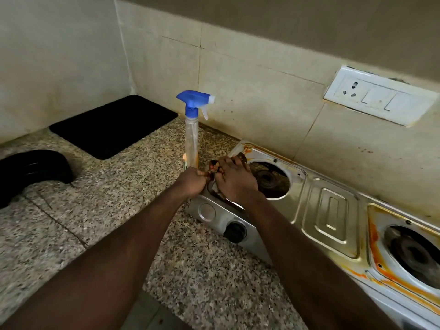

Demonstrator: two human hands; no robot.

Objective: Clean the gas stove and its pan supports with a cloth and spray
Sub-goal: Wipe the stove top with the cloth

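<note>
A steel two-burner gas stove [331, 210] streaked with orange stains sits on the counter at the right. At its left corner my two hands meet on a dark, rusty pan support [214, 169]. My left hand [192, 182] grips its near-left edge with curled fingers. My right hand [234, 179] lies over it with fingers curled round the ring, hiding most of it. Just behind my left hand stands a clear spray bottle [191, 139] with a blue trigger head. A small yellow-orange thing [184, 157], perhaps a cloth, shows at the bottle's base.
The left burner [269, 179] and right burner [414, 256] are bare, without supports. A black knob [234, 232] faces front. On the speckled granite counter [95, 210] lie a black mat [112, 125] and a black curved object [31, 170]. The tiled wall carries a white socket plate [381, 96].
</note>
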